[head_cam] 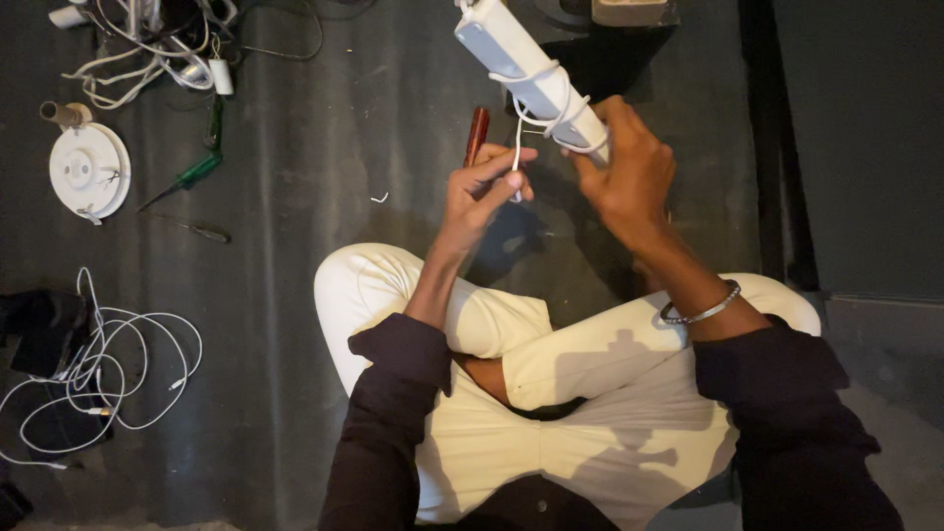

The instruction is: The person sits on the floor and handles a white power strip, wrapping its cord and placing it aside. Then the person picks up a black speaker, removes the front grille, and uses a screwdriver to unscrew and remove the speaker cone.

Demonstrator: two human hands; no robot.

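I sit cross-legged on a dark floor. My right hand (pixel 629 172) grips the lower end of a long white power strip (pixel 511 59) that tilts up and away to the left. A thin white cord (pixel 539 108) is looped several times around the strip. My left hand (pixel 484 192) pinches the loose end of that cord just below the strip. A reddish-brown tool handle (pixel 477 133) lies on the floor just behind my left hand.
At far left lie a round white fixture (pixel 88 169), a green-handled screwdriver (pixel 192 175), a small dark screwdriver (pixel 205 232), a tangle of white wires (pixel 147 49) and a loose white cable (pixel 108 374). A dark box (pixel 610 44) stands behind the strip.
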